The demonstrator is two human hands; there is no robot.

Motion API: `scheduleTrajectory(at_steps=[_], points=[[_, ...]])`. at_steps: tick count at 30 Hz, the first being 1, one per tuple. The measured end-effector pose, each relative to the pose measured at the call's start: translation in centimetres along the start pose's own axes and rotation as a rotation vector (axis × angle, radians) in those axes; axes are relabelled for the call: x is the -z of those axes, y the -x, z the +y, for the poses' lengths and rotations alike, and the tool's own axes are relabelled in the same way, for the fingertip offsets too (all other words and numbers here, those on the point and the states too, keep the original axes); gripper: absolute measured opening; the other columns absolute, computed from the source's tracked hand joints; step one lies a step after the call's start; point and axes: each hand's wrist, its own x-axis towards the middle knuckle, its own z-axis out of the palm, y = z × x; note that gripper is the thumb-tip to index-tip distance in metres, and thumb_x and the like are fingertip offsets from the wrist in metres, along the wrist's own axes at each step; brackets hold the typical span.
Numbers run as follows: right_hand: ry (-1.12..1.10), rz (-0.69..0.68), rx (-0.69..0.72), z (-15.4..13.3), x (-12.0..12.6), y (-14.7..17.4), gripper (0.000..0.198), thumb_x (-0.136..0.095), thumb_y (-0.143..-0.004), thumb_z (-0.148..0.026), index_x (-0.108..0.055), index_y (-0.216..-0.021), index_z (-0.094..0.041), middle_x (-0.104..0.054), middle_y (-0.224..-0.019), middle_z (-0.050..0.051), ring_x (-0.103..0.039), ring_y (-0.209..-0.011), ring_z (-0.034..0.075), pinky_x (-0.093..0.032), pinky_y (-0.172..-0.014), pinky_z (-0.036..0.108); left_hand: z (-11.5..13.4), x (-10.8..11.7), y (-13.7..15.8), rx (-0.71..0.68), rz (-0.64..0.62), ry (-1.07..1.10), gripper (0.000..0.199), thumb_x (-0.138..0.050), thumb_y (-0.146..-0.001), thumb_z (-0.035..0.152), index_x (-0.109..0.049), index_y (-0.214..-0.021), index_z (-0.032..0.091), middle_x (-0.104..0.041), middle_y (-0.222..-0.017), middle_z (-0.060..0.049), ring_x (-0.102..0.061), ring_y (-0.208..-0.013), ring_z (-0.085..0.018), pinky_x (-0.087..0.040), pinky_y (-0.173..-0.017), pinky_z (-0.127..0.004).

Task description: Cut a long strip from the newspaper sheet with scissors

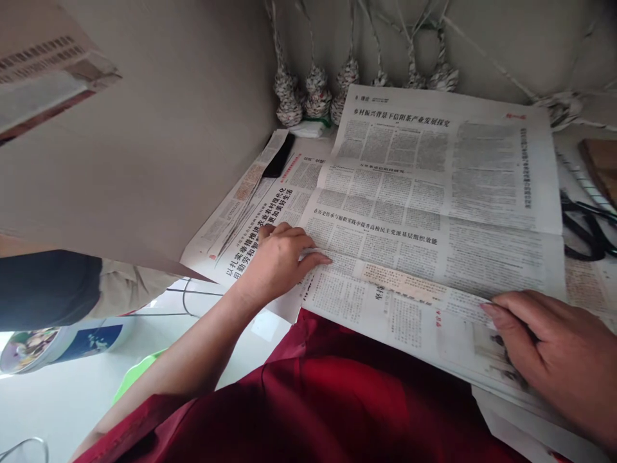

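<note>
A large newspaper sheet (385, 193) lies spread in front of me over other sheets. Along its near side a narrow folded strip (409, 283) runs from one hand to the other. At the strip's left end my left hand (284, 257) is closed, thumb and fingers pinching the paper edge. My right hand (549, 341) grips the right end, its thumb stretched along the paper and its other fingers curled, partly hidden. Below the strip, more newsprint (357, 302) shows. Left of my left hand lies another newspaper (260, 238) with bold headlines.
Several woven newsprint gourds (317, 93) stand behind the sheet. Black-handled scissors (585, 225) and a brown board (600, 167) lie at right. A cardboard panel (183, 116) rises at left. A bucket (62, 344) and a green basin (135, 373) stand below on the floor.
</note>
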Motion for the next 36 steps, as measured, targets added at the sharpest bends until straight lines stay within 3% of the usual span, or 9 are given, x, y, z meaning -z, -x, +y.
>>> scheduleTrajectory(at_steps=[7,14,28,36], points=[[0.032,0.011,0.029,-0.2,0.2,0.0,0.034,-0.037,-0.104,-0.042,-0.058,-0.084,-0.024,-0.062,-0.070,0.002,-0.060,-0.063,0.023,-0.043,-0.063,0.037,-1.1,-0.3,0.3,0.100,0.077,0.031,0.039,-0.069,-0.086,0.058,-0.071,-0.078,0.021,-0.072,-0.082,-0.004,-0.062,-0.091,-0.029,-0.038,-0.089,-0.056],[0.030,-0.010,0.047,-0.2,0.1,0.1,0.032,-0.039,-0.103,-0.043,-0.058,-0.086,-0.024,-0.060,-0.072,0.001,-0.059,-0.065,0.023,-0.042,-0.065,0.038,-1.4,-0.5,0.0,0.086,0.092,-0.032,0.043,-0.070,-0.082,0.064,-0.068,-0.073,0.022,-0.073,-0.080,-0.003,-0.063,-0.088,-0.029,-0.040,-0.085,-0.054],[-0.087,-0.036,0.111,0.8,0.0,2.7,0.017,-0.049,-0.101,-0.038,-0.057,-0.093,-0.025,-0.063,-0.078,0.001,-0.058,-0.074,0.023,-0.042,-0.073,0.039,-2.3,-0.7,1.7,-0.064,0.197,0.146,0.015,-0.075,-0.087,0.043,-0.073,-0.082,0.029,-0.073,-0.086,0.001,-0.065,-0.089,-0.021,-0.042,-0.083,-0.042],[-0.091,-0.014,0.039,0.1,0.2,1.7,0.020,-0.047,-0.101,-0.039,-0.057,-0.090,-0.025,-0.062,-0.075,-0.001,-0.059,-0.071,0.021,-0.043,-0.071,0.037,-2.4,-1.1,1.5,-0.019,0.203,0.110,0.024,-0.073,-0.086,0.051,-0.072,-0.081,0.028,-0.073,-0.087,0.000,-0.063,-0.089,-0.022,-0.040,-0.086,-0.044]])
